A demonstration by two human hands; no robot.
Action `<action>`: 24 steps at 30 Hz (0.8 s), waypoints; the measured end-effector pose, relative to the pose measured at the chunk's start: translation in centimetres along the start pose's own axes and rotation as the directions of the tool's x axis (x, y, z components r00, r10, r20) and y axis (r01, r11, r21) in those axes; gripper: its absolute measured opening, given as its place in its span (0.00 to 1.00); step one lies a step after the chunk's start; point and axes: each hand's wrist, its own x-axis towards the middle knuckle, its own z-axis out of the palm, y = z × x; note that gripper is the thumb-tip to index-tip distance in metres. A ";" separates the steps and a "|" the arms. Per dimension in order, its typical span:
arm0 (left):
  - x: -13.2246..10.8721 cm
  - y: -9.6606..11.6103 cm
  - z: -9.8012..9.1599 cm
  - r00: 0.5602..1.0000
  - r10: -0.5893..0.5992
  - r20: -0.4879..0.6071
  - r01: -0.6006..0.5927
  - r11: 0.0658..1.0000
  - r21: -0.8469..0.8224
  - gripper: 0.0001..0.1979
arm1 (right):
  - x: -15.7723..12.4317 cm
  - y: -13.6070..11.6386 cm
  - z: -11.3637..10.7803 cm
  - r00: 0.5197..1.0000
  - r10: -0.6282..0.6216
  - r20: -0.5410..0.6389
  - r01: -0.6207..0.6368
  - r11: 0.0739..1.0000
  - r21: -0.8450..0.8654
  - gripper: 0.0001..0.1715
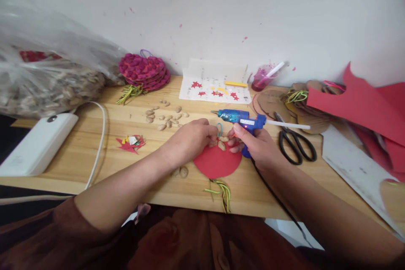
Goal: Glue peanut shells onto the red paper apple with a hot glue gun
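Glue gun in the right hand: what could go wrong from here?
1. The glue gun, its light glowing, is held by the right hand with its tip close to the left hand; a burn or stray drip seems possible.
2. Its cord trails off the table edge; a snag might jerk the gun across the shells on the red disc.

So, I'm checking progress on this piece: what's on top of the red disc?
A few nut shells lie along its top edge, by a teal loop. The left hand and the right hand, holding the glue gun, cover the rest of that edge.
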 end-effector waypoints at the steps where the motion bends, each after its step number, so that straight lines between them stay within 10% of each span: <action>1: 0.0 0.0 0.0 1.000 -0.001 -0.002 0.001 1.000 -0.005 0.11 | 0.1 -0.1 0.0 1.000 0.000 0.000 0.000 1.000 0.014 0.29; 12: 0.8 -1.4 -1.7 0.992 -0.106 0.061 0.119 0.948 -0.294 0.07 | -0.1 -0.7 -0.1 1.000 -0.019 -0.002 0.019 0.996 0.089 0.29; 24: 0.6 -0.9 -0.8 0.999 0.009 0.043 0.000 0.981 -0.194 0.09 | -0.1 -0.5 -0.4 1.000 -0.008 -0.029 0.009 0.999 0.040 0.26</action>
